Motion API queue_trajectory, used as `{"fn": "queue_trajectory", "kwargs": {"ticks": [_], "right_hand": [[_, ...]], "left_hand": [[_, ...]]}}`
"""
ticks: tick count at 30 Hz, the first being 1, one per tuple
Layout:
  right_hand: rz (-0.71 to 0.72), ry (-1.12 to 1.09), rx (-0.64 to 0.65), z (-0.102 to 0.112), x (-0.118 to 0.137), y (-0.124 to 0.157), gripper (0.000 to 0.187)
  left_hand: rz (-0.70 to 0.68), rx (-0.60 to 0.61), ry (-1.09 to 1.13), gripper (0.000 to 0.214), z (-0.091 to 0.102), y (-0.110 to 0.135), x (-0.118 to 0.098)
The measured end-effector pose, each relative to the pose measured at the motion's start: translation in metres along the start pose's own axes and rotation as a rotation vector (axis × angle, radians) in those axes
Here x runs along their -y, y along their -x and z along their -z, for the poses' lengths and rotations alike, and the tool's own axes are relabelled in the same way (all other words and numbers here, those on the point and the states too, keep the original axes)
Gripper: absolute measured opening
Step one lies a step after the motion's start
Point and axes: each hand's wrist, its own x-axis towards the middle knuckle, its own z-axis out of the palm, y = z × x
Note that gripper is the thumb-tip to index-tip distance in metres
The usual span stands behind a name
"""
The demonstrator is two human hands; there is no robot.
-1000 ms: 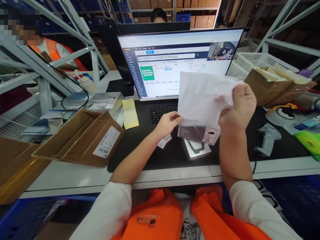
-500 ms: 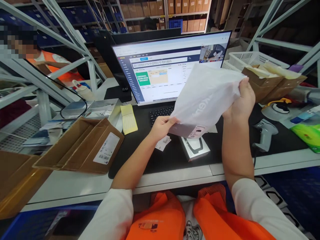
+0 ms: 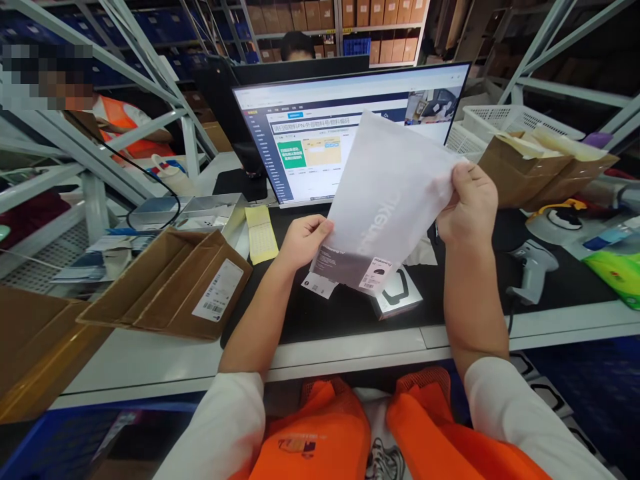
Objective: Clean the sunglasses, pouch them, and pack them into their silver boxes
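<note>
White translucent bag (image 3: 385,193) is up in the air in front of the monitor (image 3: 300,120), tilted, blocking part of its screen from this view. Left hand (image 3: 303,241) pinches the bag's left edge near the dark printed end, thumb on top; right hand (image 3: 469,200) grips the opposite upper corner between thumb and curled fingers. Neither hand is free.

Progress, judging by how things lie: bag picked up and spread flat between both hands — that much is done. Not yet set down or let go. Can't tell if its mouth is open or whether anything sits inside; the label (image 3: 376,272) could be on the bag or behind its film.

White box (image 3: 400,297) with a black outline print lies on the desk mat (image 3: 280,320), nearer the person than the monitor and outside the bag, partly covered by it in view — touching or not, can't tell. Paper slip (image 3: 319,287) lies near it, also in front of the monitor. Open carton (image 3: 170,287) is left of the monitor and nearer; scanner (image 3: 534,270) rests to the monitor's right, untouched.
</note>
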Motion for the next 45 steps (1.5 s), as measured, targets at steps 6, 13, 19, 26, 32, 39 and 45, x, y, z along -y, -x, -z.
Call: {"fn": "queue_trajectory", "kwargs": {"ticks": [6, 13, 19, 26, 32, 39, 45], "right_hand": [[-0.054, 0.149, 0.356, -0.033, 0.028, 0.044, 0.029], [0.263, 0.515, 0.783, -0.062, 0.047, 0.08, 0.032], [0.43, 0.574, 0.797, -0.059, 0.042, 0.079, 0.028], [0.441, 0.526, 0.693, -0.061, 0.039, 0.078, 0.023], [0.291, 0.52, 0.464, -0.048, 0.036, 0.068, 0.023], [0.198, 0.328, 0.2, -0.033, 0.029, 0.055, 0.023], [0.172, 0.186, 0.164, -0.034, 0.016, 0.047, 0.023]], "left_hand": [[-0.432, -0.543, -0.073, 0.039, 0.0, 0.02, -0.023], [-0.684, -0.172, -0.401, 0.013, -0.002, 0.045, -0.061], [-0.783, -0.075, -0.533, 0.009, 0.001, 0.039, -0.059], [-0.71, 0.011, -0.663, 0.014, 0.012, 0.037, -0.062], [-0.645, -0.043, -0.742, 0.018, 0.031, 0.033, -0.059], [-0.668, -0.211, -0.685, 0.021, 0.046, 0.026, -0.051], [-0.547, -0.198, -0.438, 0.03, 0.037, 0.018, -0.036]]}}
